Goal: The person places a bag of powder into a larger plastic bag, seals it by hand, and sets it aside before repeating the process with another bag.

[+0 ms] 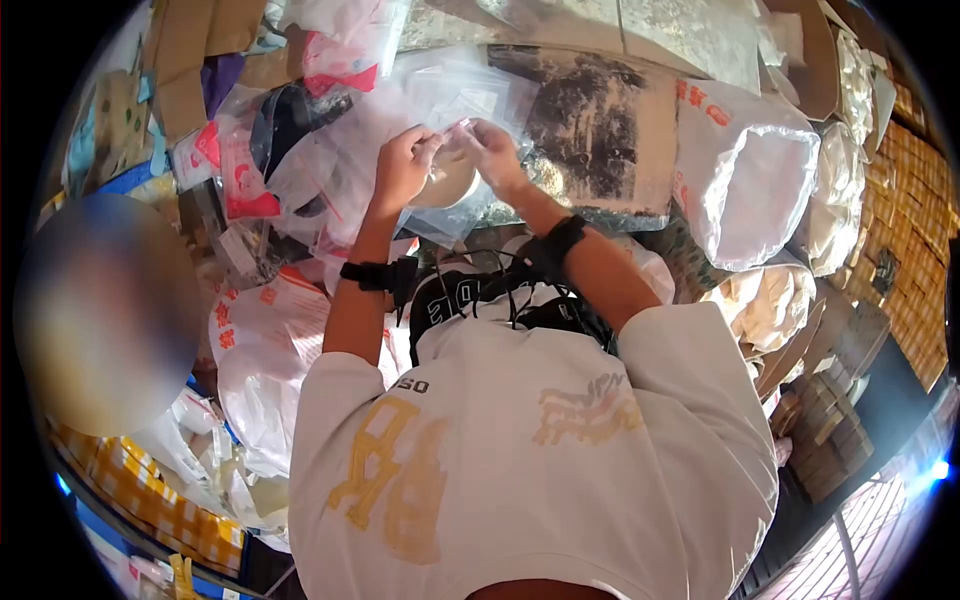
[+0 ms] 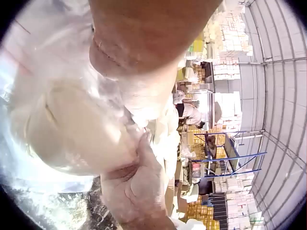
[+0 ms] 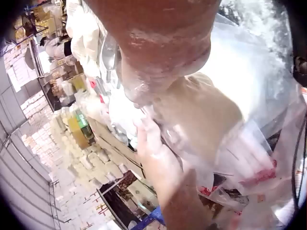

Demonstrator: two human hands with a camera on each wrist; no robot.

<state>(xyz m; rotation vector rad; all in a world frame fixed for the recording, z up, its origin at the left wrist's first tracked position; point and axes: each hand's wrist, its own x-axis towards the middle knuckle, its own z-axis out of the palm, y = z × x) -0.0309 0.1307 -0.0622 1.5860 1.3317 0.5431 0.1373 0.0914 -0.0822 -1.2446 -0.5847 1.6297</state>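
Yellow cartons point(image 1: 905, 190) stand stacked beyond our crowded work surface. From the head camera, we see a dark-smudged board point(image 1: 600, 135), with a white-lined sack point(image 1: 755, 195) to its right and a red-printed white sack point(image 1: 265, 345) nearer us on the left. Our left hand point(image 1: 405, 168) and right hand point(image 1: 493, 160) face each other left of the board, both pinching a clear plastic bag point(image 1: 452, 157); a rounded cream-coloured piece point(image 1: 447, 187) sits just below and between them.

On the left wrist view, we find that piece large beside our nearly meeting fingertips, glare blurring its edge. Behind stand a blue-framed rack point(image 2: 230, 155) and another person point(image 2: 191, 113).

Through the right wrist view, our hands nearly meet again, the piece right beside them; red-marked plastic packaging point(image 3: 254, 175) lies beyond.
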